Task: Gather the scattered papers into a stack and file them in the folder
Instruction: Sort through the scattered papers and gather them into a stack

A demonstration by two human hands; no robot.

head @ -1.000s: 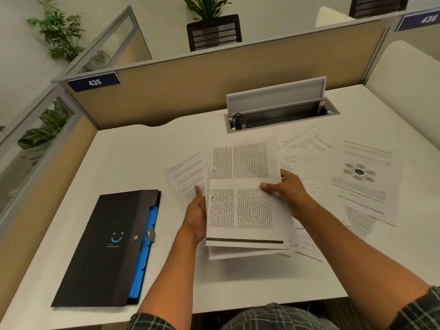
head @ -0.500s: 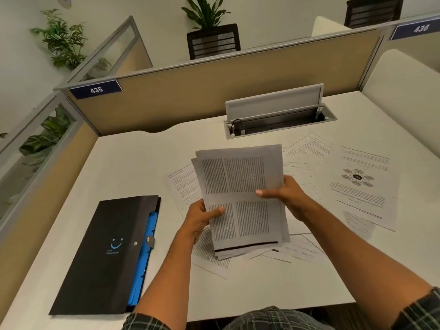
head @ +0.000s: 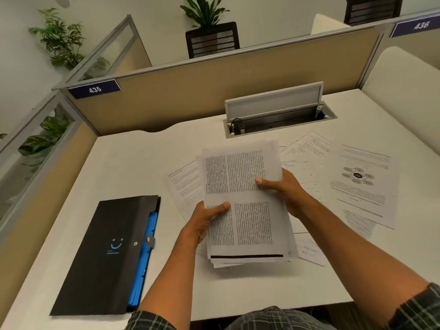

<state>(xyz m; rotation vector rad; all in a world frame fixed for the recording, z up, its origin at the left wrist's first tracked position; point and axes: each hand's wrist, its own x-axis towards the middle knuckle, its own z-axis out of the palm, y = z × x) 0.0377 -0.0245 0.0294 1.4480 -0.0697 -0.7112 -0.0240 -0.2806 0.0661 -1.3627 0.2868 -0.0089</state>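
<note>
A stack of printed papers [head: 245, 206] is being held above the middle of the white desk [head: 123, 167], gripped on its left edge by the left hand [head: 204, 220] and on its right edge by the right hand [head: 283, 189]. Loose sheets [head: 364, 184] are lying scattered beneath and to the right. The black folder [head: 104, 253] is lying closed on the desk, left of the stack.

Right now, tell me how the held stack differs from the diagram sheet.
The stack is several sheets, lifted off the desk and gripped by the left hand and right hand; the diagram sheet is single, flat on the desk, untouched. The stack's top page shows dense text columns; the sheet shows a ringed diagram. Both are printed white paper.
</note>
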